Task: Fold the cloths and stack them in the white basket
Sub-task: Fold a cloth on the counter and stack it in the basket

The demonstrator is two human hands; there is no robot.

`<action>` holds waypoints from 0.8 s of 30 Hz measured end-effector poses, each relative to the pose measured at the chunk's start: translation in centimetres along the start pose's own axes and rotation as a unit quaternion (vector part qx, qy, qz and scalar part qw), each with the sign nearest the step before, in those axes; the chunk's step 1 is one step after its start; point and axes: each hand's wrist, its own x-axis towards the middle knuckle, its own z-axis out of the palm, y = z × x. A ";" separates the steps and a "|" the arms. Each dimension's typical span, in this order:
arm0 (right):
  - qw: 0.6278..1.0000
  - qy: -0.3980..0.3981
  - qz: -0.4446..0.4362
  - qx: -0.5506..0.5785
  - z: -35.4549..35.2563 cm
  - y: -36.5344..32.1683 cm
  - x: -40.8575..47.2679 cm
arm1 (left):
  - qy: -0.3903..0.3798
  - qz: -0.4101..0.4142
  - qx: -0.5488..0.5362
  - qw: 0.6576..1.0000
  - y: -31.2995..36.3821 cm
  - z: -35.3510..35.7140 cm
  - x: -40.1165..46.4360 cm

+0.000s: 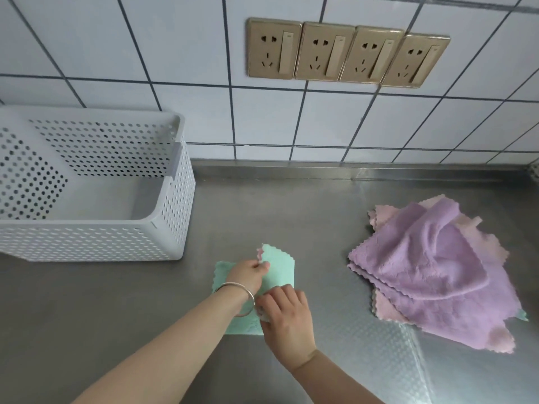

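Note:
A mint-green cloth (280, 269) with a pink underside lies partly folded on the steel counter in front of me. My left hand (248, 272), with a silver bangle on the wrist, pinches the cloth's far edge and lifts a corner. My right hand (285, 313) grips the near edge of the same cloth. The white perforated basket (163, 228) stands at the left, with nothing visible inside. A loose pile of purple and pink cloths (431, 272) lies to the right.
The steel counter (291, 205) runs back to a tiled wall with a row of several gold sockets (347, 53). Bare counter lies between the basket and the pile.

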 end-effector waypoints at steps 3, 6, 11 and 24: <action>0.999 -0.028 -0.023 0.002 0.4 -0.1 -0.3 | 0.021 -0.009 0.008 1.000 -1.7 -1.0 0.2; 0.993 -0.112 0.014 -0.040 1.0 0.5 -1.3 | 0.047 -0.017 0.033 0.998 -3.3 -1.9 0.2; 0.956 -0.264 0.105 -0.068 1.8 1.1 -2.0 | 0.074 -0.023 0.065 0.995 -5.6 -2.5 0.4; 0.945 -0.307 0.065 -0.094 3.3 1.0 -2.0 | 0.164 -0.067 0.064 0.982 -8.8 -1.6 0.5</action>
